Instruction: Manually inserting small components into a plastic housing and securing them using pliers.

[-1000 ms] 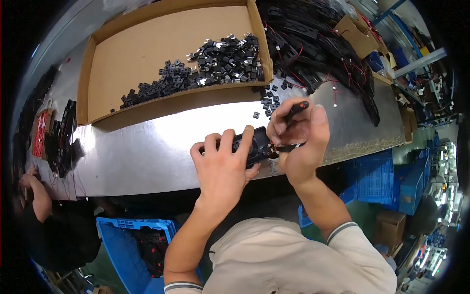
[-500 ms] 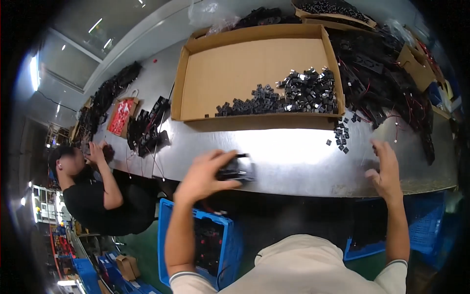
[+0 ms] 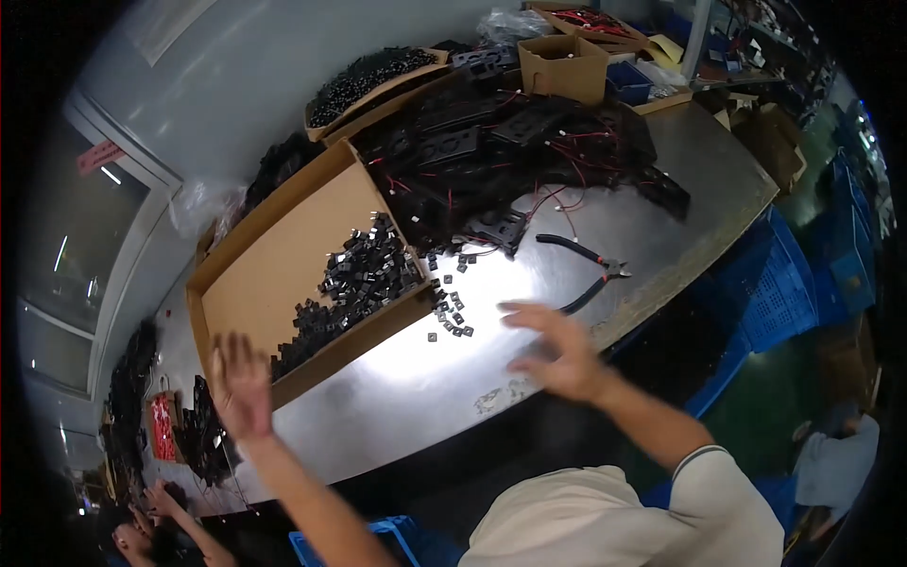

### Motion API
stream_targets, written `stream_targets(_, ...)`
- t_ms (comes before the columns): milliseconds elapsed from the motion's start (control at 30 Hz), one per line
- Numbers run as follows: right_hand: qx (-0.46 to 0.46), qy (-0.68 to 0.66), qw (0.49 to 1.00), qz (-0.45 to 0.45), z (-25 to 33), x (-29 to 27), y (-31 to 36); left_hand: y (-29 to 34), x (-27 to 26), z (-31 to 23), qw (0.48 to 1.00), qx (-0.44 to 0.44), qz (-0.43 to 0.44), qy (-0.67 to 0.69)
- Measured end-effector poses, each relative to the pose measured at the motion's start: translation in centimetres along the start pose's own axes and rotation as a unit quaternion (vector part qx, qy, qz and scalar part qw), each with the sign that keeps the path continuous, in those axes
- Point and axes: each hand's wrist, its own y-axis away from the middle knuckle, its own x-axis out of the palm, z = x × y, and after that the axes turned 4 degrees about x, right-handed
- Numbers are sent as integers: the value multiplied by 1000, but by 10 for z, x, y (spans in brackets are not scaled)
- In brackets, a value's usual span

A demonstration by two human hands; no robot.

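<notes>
Diagonal cutting pliers [image 3: 612, 268] with black handles lie on the metal table [image 3: 397, 406], just beyond the right hand [image 3: 559, 357], whose blurred fingers are spread apart and empty. Small square black parts [image 3: 457, 303] lie ahead of its fingertips. The left hand [image 3: 244, 386] is raised, empty, fingers extended, overlapping the cardboard tray [image 3: 354, 354] in view. Far beyond those fingers, a red label [image 3: 100, 158] carries unreadable writing.

On the counter [image 3: 368, 420] before me, the tray [image 3: 368, 340] lies left of the pliers [image 3: 601, 261], a pile of parts [image 3: 364, 269] in it, loose parts [image 3: 449, 326] between the two, wired housings [image 3: 524, 129] behind the pliers.
</notes>
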Motion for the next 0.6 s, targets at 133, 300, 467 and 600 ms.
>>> stream_targets(133, 164, -571, 798, 97, 6, 103, -17, -35, 124, 130, 935, -96, -11, 342)
stream_targets(300, 334, -637, 691, 67, 22, 135, 16, -79, 214, 159, 970, -105, -34, 218)
stream_targets(467, 422, -729, 486, 233, 45, 126, 48, -118, 293, 219, 970, 46, 112, -211)
stream_targets(600, 450, -728, 432, 287, 57, 121, 51, -110, 325, 287, 664, 248, 330, -623)
